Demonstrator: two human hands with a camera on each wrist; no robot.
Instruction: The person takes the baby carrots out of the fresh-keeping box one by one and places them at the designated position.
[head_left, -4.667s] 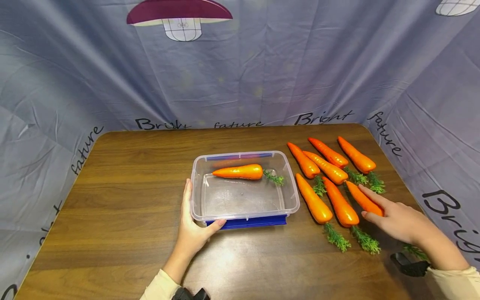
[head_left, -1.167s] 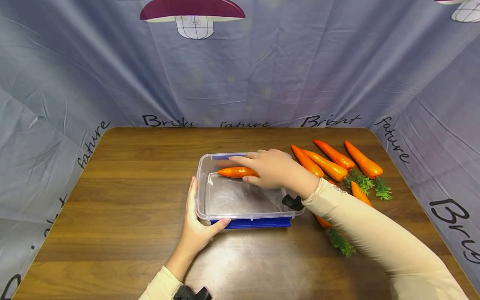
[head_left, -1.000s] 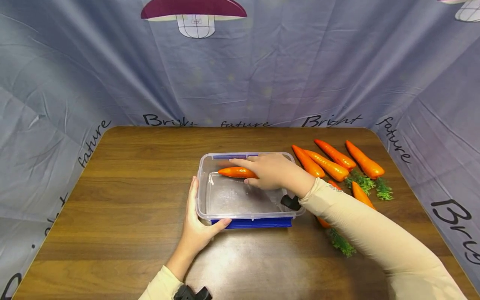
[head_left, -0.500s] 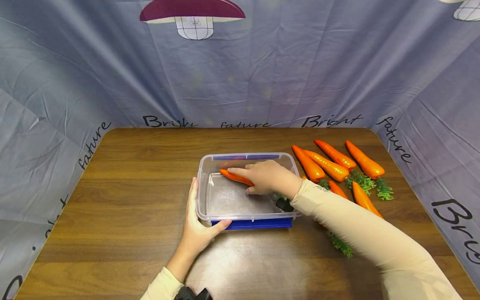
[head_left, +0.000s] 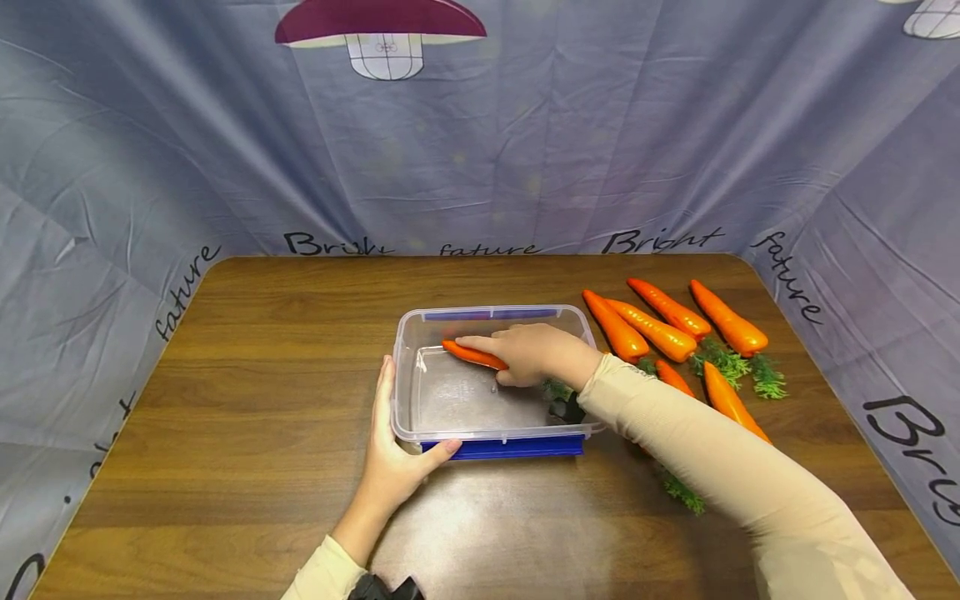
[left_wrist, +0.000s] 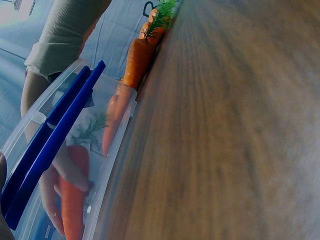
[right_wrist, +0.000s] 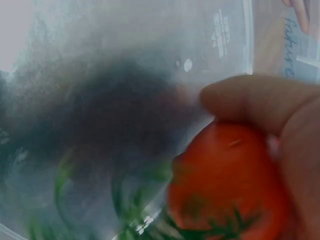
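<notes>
My left hand (head_left: pixel 392 457) grips the near left corner of a clear plastic food container (head_left: pixel 450 404), its thumb over the front rim by a blue clip latch (head_left: pixel 517 447). Inside the container, my right hand (head_left: pixel 534 354) holds an orange carrot (head_left: pixel 472 354) with green leaves. The carrot's tip points left and slightly away; the hand covers its thick end in the head view. Through the clear wall, the left wrist view shows the fingers around this carrot (left_wrist: pixel 75 197). In the right wrist view, the thumb presses beside the carrot's blunt end (right_wrist: pixel 225 180), with blurred leaves below.
Several more carrots (head_left: pixel 652 329) with leafy tops lie on the wooden table (head_left: pixel 285 375), right of the container. My right sleeve (head_left: pixel 720 458) partly covers the nearer ones. Grey-blue printed curtains (head_left: pixel 495 167) enclose the table's back and sides.
My right hand has come from the loose carrots at the right into the container. Over the last second it has shifted slightly nearer, and the held carrot now slants. My left hand keeps its grip.
</notes>
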